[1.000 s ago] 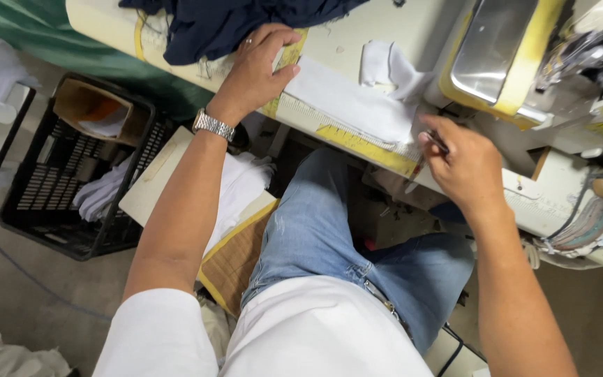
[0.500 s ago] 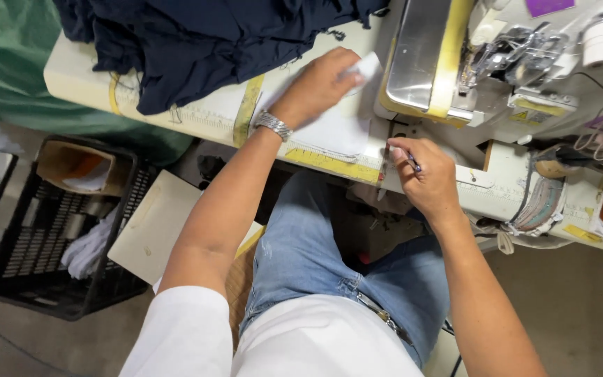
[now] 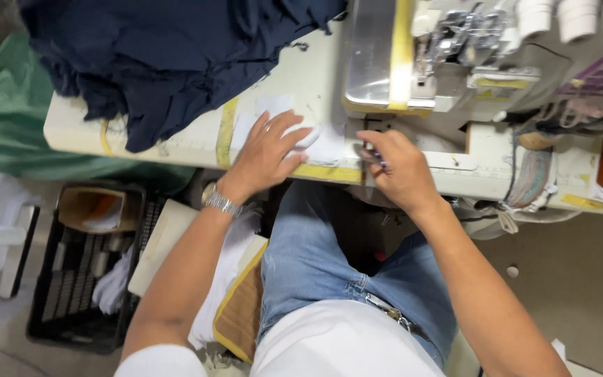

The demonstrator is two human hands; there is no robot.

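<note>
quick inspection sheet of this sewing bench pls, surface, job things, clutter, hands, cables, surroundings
surface: pale sewing table with yellow tape strips
job's things: small white fabric piece under left hand; sewing machine
clutter: heap of navy fabric
grippers: left hand flat on the white piece; right hand pinches a small thin tool
cables: wire bundle at table's right edge
surroundings: black crate on floor; green cloth

White short-sleeved shirt, faded blue jeans, silver metal wristwatch (image 3: 220, 202) on left wrist.
</note>
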